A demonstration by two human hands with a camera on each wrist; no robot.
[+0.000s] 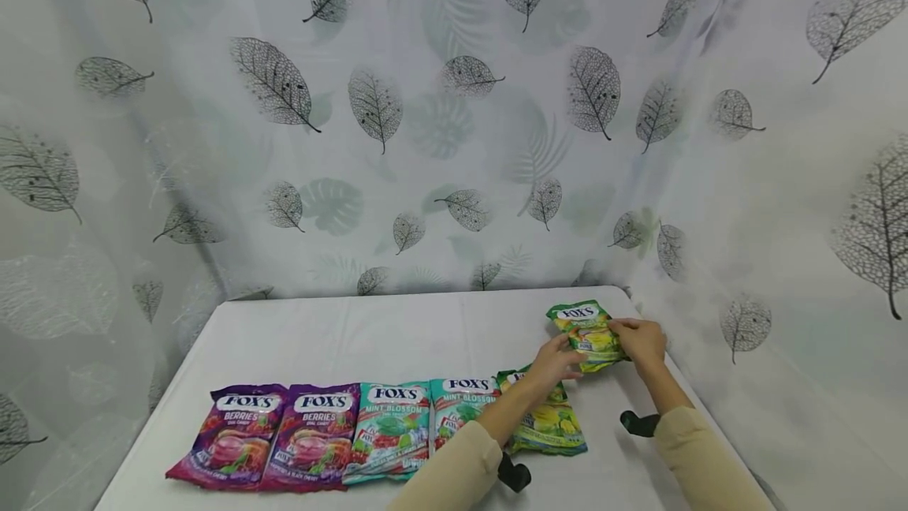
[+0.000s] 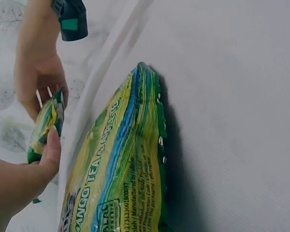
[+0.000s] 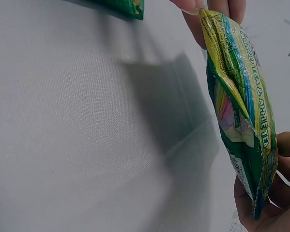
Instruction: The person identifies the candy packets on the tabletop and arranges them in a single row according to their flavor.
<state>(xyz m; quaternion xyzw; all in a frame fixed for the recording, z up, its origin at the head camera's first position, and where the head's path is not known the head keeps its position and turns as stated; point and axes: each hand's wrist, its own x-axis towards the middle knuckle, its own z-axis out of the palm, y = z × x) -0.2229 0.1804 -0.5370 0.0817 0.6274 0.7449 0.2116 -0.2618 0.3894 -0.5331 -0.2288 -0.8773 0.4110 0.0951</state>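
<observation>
Both hands hold a green-and-yellow FOX'S candy bag above the far right of the table. The left hand grips its near left edge; in the left wrist view its thumb lies against the bag. On the opposite side the right hand pinches the other edge. Seen edge-on in the right wrist view, the candy bag is tilted off the cloth, fingers at both ends. A second green-and-yellow candy bag lies below the left forearm, partly covered by it.
Two purple berries bags and two teal mint blossom bags lie in a row left of the second green-and-yellow bag on the white table. A leaf-patterned curtain surrounds the back and sides. Dark devices sit at both wrists.
</observation>
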